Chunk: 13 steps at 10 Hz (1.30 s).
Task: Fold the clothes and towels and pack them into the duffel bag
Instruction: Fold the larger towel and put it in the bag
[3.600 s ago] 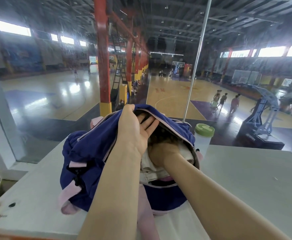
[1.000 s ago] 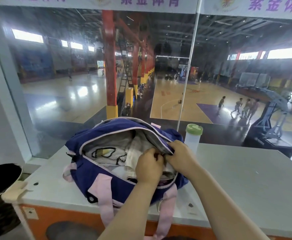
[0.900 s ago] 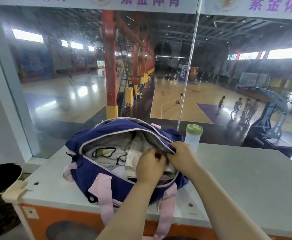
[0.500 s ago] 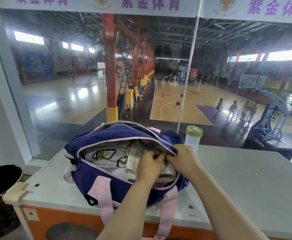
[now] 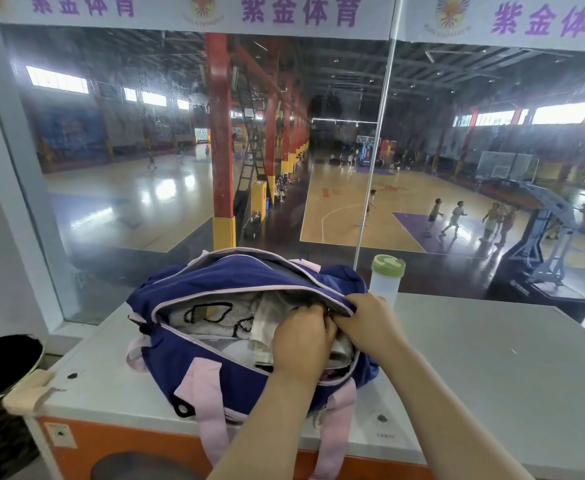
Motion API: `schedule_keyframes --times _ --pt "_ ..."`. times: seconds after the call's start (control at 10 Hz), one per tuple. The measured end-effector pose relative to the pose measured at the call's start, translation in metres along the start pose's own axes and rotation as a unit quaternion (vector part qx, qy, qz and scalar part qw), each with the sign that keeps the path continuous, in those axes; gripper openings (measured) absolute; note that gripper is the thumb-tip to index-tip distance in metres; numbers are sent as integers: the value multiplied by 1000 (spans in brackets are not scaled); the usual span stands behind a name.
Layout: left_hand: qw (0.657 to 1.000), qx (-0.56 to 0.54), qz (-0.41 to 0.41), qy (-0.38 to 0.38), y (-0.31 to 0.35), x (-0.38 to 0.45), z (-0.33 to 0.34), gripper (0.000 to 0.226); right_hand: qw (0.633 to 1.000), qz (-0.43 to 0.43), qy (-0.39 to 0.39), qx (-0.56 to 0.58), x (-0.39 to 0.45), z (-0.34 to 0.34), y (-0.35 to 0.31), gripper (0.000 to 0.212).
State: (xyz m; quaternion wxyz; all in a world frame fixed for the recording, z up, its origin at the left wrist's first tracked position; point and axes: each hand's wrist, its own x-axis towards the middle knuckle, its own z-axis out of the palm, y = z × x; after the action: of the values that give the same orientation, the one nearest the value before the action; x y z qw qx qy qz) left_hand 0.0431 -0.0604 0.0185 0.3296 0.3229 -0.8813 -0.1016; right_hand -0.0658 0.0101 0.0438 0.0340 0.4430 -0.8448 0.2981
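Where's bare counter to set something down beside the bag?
Free: the grey counter right of the duffel bag, from the green-lidded bottle out to the right edge. A narrow strip at the bag's left end, toward the black bin. Crowded: the bag's right end, where the left hand and right hand meet at the opening.

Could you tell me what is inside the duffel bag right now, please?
Inside the duffel bag lie a white towel with black outlines and a folded beige cloth. Anything beneath them, or under both hands, is covered.
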Motion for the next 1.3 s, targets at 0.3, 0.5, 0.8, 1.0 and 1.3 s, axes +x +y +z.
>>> schedule_keyframes --times 0.3,0.5,0.8,1.0,1.3 --pt "1000 16 -10 -25 -3 6 -3 26 1000 24 4 -13 1 -1 -2 30" --pt "990 79 -98 -56 -26 4 -14 29 999 46 15 -21 4 -4 -2 28" --pt "843 -251 -441 176 -112 -1 -86 42 995 87 46 1 5 -16 2 21" --pt "574 -566 -518 286 -112 9 -84 40 997 59 36 -46 0 -12 -9 23" --pt "641 -616 -457 10 -61 8 -81 21 999 27 -36 0 -8 -12 -5 21"
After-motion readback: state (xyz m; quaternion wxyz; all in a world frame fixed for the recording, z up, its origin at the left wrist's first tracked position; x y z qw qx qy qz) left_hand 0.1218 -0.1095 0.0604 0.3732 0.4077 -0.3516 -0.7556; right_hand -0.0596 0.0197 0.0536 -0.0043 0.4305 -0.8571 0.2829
